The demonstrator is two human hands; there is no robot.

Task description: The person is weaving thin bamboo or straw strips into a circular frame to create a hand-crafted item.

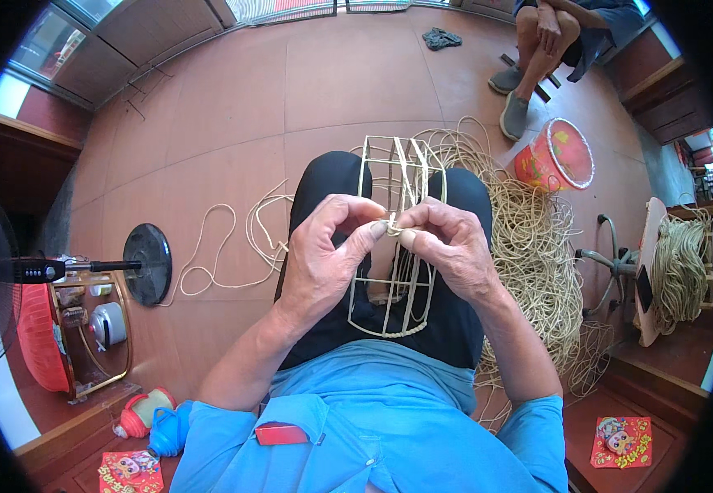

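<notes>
A light rod frame, oblong and cage-like, rests on my lap between my knees, with pale cord wrapped along parts of it. At its middle, both hands work close together on a small loop of cord. My left hand pinches the cord between thumb and fingers. My right hand pinches the same cord from the other side. A large tangled heap of beige cord lies on the floor beside my right leg, and loose strands lie to my left.
A red bucket stands right, near a seated person's legs. A fan and a gold-framed stand with red cushion are left, plastic jugs lower left. A chair bears coiled cord at right. A dark rag lies ahead.
</notes>
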